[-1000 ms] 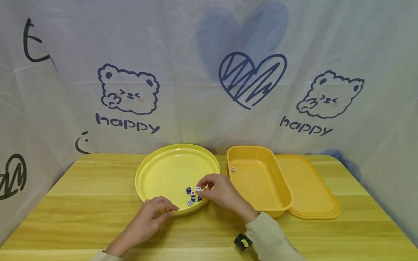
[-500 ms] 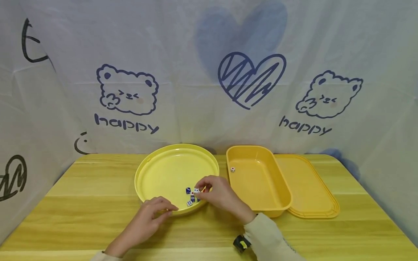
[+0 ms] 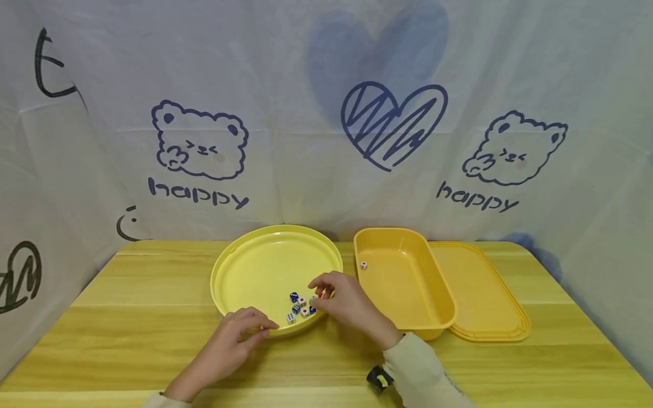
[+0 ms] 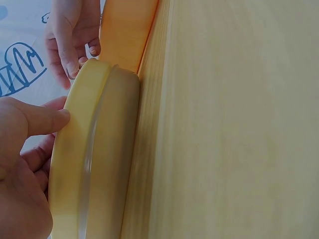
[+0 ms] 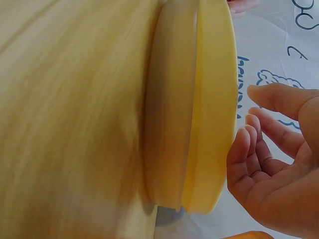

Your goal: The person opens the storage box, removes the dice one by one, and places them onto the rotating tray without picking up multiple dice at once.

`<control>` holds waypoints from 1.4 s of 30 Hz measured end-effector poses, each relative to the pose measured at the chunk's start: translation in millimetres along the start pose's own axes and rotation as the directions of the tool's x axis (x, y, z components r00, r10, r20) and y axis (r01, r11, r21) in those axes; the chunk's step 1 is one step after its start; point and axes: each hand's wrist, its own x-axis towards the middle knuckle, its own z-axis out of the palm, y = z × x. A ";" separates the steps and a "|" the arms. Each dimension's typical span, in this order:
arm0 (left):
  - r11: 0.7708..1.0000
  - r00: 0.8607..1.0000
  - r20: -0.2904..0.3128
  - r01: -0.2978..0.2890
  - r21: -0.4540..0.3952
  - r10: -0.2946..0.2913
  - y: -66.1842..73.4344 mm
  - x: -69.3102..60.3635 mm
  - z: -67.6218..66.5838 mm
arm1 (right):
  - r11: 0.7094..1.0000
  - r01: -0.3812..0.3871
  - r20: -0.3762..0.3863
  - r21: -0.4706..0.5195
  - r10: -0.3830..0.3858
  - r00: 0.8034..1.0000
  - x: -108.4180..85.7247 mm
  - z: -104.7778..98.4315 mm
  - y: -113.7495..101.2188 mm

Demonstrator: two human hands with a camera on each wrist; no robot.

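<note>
Several small dice lie near the front right of a round yellow tray (image 3: 255, 272): a blue die (image 3: 293, 296), a white die (image 3: 291, 318) and a white die with a red dot (image 3: 305, 311) among them. My left hand (image 3: 237, 340) holds the tray's front rim, its thumb (image 4: 52, 121) on the outer wall and fingers behind. My right hand (image 3: 344, 303) hovers over the tray's right side, thumb and forefinger apart with nothing seen between them in the right wrist view. Beside its fingers is a red die (image 3: 321, 295); the hand partly hides some dice.
An orange rectangular box (image 3: 408, 283) stands right of the tray, with one white die (image 3: 363, 265) inside. Its flat lid (image 3: 490, 294) lies on the wooden table (image 3: 127, 328) farther right, partly under the box. A printed cloth (image 3: 296, 113) hangs behind.
The dice near my right hand have shifted and spread apart, with more of them showing. My right hand has moved back and forth slightly; my left hand stays on the rim.
</note>
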 end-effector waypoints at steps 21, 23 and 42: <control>1.000 0.999 -0.024 -0.028 0.013 0.028 -2.9 -3.1 4.7 | 0.999 -0.032 -0.019 -0.021 0.032 0.999 1.1 -40.6 -11.1; 0.999 0.999 -0.031 -0.033 0.016 0.033 -2.7 -2.6 4.3 | 0.998 -0.043 -0.030 -0.050 0.041 0.999 5.8 -54.5 -12.7; 0.999 0.999 -0.020 -0.028 0.020 0.028 0.1 0.6 0.9 | 0.967 -0.254 -0.062 -0.019 0.252 0.966 48.7 -99.1 47.7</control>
